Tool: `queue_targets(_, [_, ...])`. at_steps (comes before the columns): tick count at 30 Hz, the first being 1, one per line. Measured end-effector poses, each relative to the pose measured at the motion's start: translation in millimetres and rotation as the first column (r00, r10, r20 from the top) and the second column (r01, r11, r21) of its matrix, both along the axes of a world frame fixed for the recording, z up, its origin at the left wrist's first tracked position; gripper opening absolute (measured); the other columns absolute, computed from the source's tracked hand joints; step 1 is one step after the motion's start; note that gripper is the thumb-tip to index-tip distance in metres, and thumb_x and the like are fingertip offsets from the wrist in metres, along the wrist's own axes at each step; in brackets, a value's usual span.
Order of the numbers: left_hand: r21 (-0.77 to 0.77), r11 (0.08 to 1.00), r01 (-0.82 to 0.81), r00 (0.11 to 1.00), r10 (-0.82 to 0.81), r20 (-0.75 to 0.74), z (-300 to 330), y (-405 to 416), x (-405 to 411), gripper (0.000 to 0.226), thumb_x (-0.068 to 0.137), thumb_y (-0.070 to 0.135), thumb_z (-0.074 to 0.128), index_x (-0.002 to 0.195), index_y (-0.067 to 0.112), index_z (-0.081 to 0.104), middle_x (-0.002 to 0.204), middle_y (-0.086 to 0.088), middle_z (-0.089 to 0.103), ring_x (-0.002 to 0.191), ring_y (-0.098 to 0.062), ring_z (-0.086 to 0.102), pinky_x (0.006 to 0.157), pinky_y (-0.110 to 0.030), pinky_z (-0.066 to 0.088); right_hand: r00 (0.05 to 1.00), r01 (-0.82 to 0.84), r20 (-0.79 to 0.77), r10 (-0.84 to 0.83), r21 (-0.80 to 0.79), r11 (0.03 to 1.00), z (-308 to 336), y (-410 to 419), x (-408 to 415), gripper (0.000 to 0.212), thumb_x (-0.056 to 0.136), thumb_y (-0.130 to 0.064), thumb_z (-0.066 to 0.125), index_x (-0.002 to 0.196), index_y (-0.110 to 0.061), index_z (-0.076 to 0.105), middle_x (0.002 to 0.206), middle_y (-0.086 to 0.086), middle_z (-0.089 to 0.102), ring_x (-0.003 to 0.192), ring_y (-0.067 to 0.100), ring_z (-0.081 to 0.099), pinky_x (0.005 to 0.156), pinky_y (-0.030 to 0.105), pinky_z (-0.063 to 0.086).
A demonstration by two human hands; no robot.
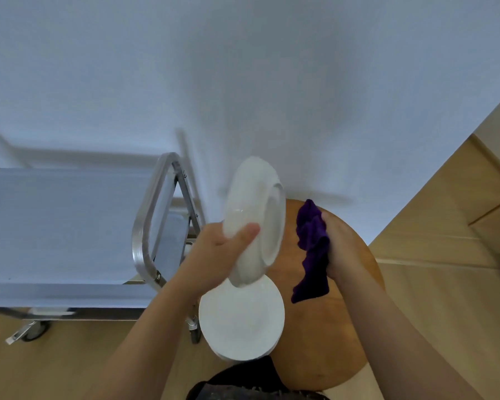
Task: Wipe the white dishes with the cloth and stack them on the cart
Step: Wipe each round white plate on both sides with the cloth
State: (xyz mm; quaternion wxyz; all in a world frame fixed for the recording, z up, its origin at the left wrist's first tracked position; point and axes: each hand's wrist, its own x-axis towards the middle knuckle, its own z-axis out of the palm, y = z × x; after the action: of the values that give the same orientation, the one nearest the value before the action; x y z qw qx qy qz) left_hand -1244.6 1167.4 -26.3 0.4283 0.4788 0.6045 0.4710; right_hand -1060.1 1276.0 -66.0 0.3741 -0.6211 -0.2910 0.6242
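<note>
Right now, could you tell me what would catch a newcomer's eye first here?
The left hand holds a white dish tilted on edge above the round wooden table. Beside it, the right hand grips a purple cloth, apart from the dish. More white plates sit stacked below.

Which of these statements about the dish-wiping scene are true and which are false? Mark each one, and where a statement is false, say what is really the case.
1. The left hand holds a white dish tilted on edge. True.
2. The purple cloth lies on the cart. False: the right hand holds it above the round wooden table.
3. White plates sit stacked on the table. True.
4. The cart's top shelf already carries a stack of dishes. False: no dish shows on it.
5. The cloth is pressed against the held dish. False: a gap separates them.
</note>
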Motion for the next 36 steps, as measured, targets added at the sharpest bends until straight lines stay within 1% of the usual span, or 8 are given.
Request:
queue_targets(4, [-0.147, 0.923, 0.356, 0.454, -0.308, -0.836, -13.1, 4.4, 14.2, 0.048, 0.096, 0.054, 0.034, 0.129, 0.022, 0.049, 0.090, 0.002, 0.064, 0.072, -0.006, 0.060, 0.061, -0.018, 0.041, 0.954, -0.137, -0.276, 0.118, -0.051, 0.989, 6.8, -5.5, -5.1, 0.073, 0.069, -0.079, 0.052, 0.093, -0.013, 0.073, 0.090, 0.010, 0.073, 0.082, 0.024, 0.071, 0.060, 0.033, 0.055])
queue_targets(10, [-0.415, 0.774, 0.478, 0.020, -0.482, -0.876, -48.6, -0.9, 5.4, 0.057, 0.100, 0.050, 0.028, 0.151, 0.030, 0.011, 0.138, -0.003, 0.049, 0.103, -0.022, 0.061, 0.087, -0.033, 0.050, 0.947, -0.316, -0.123, 0.297, -0.183, 0.931, -8.0, -17.0, 4.0, 0.061, 0.061, -0.041, 0.075, 0.106, -0.005, 0.054, 0.088, 0.019, 0.069, 0.075, 0.031, 0.067, 0.067, 0.039, 0.058])
queue_targets(13, [-0.510, 0.736, 0.446, 0.250, -0.649, -0.718, -62.3, -10.5, -13.2, 0.072, 0.083, 0.073, 0.031, 0.148, 0.043, 0.017, 0.150, 0.011, 0.037, 0.129, -0.018, 0.046, 0.107, -0.036, 0.034, 0.944, -0.327, -0.036, 0.327, -0.205, 0.923, -22.9, -29.9, 10.5, 0.054, 0.053, -0.028, 0.070, 0.098, -0.002, 0.055, 0.089, 0.017, 0.066, 0.084, 0.034, 0.063, 0.085, 0.043, 0.052])
queue_targets(16, [-0.349, 0.883, 0.315, 0.634, -0.470, -0.615, -75.9, -15.3, -37.0, 0.084, 0.068, 0.087, 0.026, 0.142, 0.046, 0.027, 0.151, 0.014, 0.032, 0.142, -0.012, 0.024, 0.118, -0.045, 0.017, 0.935, -0.348, -0.007, 0.355, -0.207, 0.914, -37.4, -44.1, 13.1, 0.028, 0.063, -0.021, 0.062, 0.085, -0.004, 0.054, 0.070, 0.010, 0.059, 0.063, 0.023, 0.056, 0.061, 0.029, 0.049])
queue_targets(21, [-0.496, 0.857, -0.143, 0.972, 0.028, -0.232, -127.2, -20.6, -50.4, 0.028, 0.095, 0.035, 0.053, 0.117, 0.018, 0.054, 0.110, 0.006, 0.062, 0.108, -0.020, 0.060, 0.092, -0.039, 0.050, 0.912, -0.409, -0.051, 0.408, -0.205, 0.889, -67.7, -56.0, 19.8, 0.018, 0.073, -0.019, 0.059, 0.082, -0.005, 0.053, 0.065, 0.008, 0.057, 0.056, 0.019, 0.054, 0.052, 0.026, 0.044])
queue_targets(27, [-0.678, 0.710, -0.191, 0.968, 0.249, -0.012, -176.1, -42.2, -43.6, 0.010, 0.090, 0.013, 0.060, 0.100, 0.014, 0.060, 0.106, -0.009, 0.065, 0.097, -0.028, 0.064, 0.088, -0.049, 0.054, 0.847, -0.456, 0.194, 0.494, -0.212, 0.864, -106.2, -50.7, 25.2, 0.024, 0.084, -0.037, 0.064, 0.088, -0.013, 0.067, 0.076, 0.007, 0.072, 0.061, 0.020, 0.066, 0.058, 0.029, 0.050])
queue_targets(32, [-0.661, 0.625, -0.416, 0.884, 0.448, -0.132, -202.7, -50.2, -26.7, 0.010, 0.091, 0.009, 0.058, 0.090, 0.018, 0.059, 0.099, -0.008, 0.064, 0.093, -0.027, 0.062, 0.082, -0.043, 0.054, 0.896, -0.087, 0.431, 0.111, -0.074, 0.993, -154.0, -31.5, 45.0, 0.015, 0.087, -0.032, 0.060, 0.083, -0.018, 0.057, 0.078, 0.008, 0.062, 0.072, 0.027, 0.060, 0.062, 0.032, 0.046])
queue_targets(36, [-0.660, 0.555, -0.506, 0.829, 0.525, -0.194, -214.5, -52.7, -18.7, 0.006, 0.090, 0.009, 0.058, 0.095, 0.012, 0.060, 0.099, -0.012, 0.065, 0.090, -0.028, 0.062, 0.079, -0.044, 0.054, 0.702, -0.346, 0.658, 0.273, -0.020, 0.938, -195.8, -20.4, 55.0, 0.021, 0.091, -0.026, 0.053, 0.074, -0.017, 0.047, 0.079, 0.011, 0.055, 0.077, 0.034, 0.057, 0.065, 0.036, 0.043])
